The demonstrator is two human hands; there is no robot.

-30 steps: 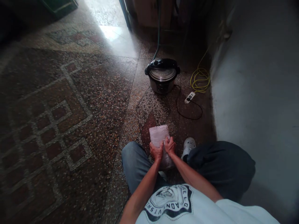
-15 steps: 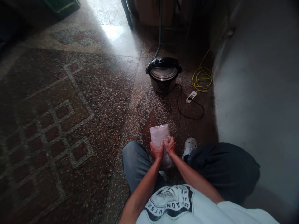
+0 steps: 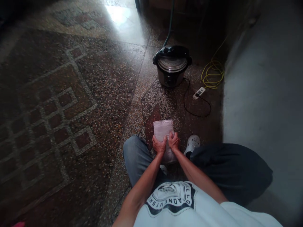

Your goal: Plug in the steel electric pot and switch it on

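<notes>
Between my knees, low over the floor, is a folded pale pink cloth (image 3: 163,127), thick and rectangular. My left hand (image 3: 159,145) is closed around its left edge, thumb lying on top. On the opposite edge, my right hand (image 3: 174,141) grips the cloth the same way. Both thumbs point away from me and come close together near the middle. The fingers curled under the cloth are hidden.
A black and silver electric cooker (image 3: 171,67) with a clear lid stands on the floor ahead. Its black cord runs to a white power strip (image 3: 199,93) beside a coiled yellow cable (image 3: 213,74). A pale wall (image 3: 260,94) rises on the right.
The view has tilted, so the cooker, power strip and yellow cable sit higher and further right. Both hands keep their hold on the cloth, with little visible movement.
</notes>
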